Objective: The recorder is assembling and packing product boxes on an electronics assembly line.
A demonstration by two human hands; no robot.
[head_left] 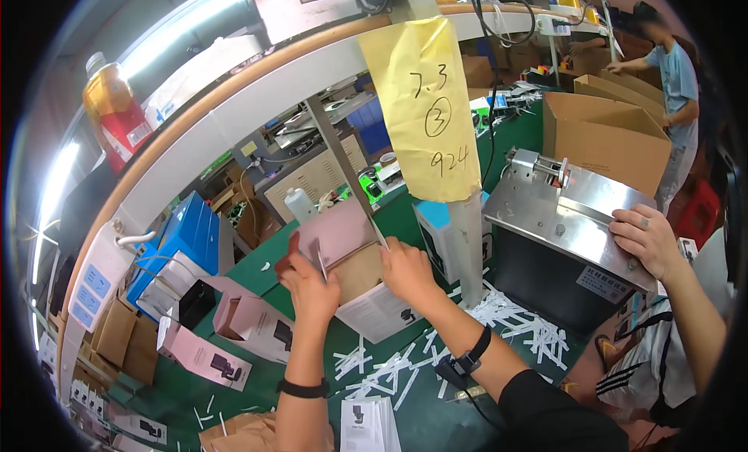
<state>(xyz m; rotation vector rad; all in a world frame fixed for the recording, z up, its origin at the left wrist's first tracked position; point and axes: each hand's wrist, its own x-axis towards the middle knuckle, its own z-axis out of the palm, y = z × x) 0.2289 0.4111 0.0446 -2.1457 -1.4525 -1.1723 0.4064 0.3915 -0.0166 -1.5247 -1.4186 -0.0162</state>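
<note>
In front of me stands an open cardboard product box [379, 314], tilted, with a white printed front and a pinkish top flap [336, 232] raised at the back. Plain brown cardboard shows inside its mouth. My left hand [313, 287] grips the box at its left side, the thumb near the rim and the fingers partly hidden behind the side flap. At the right side, the curled fingers of my right hand [408, 274] close on the other side flap. Two similar boxes, an upright pinkish one [253, 327] and a lying one [204, 358], are left of my left hand.
White paper strips [499, 327] litter the green table. A stack of printed leaflets [368, 426] lies near me. On the right, a co-worker's hand [647, 238] rests on a metal machine [557, 206]. A post with a yellow paper [425, 109] rises ahead; another person stands by large cartons [604, 136].
</note>
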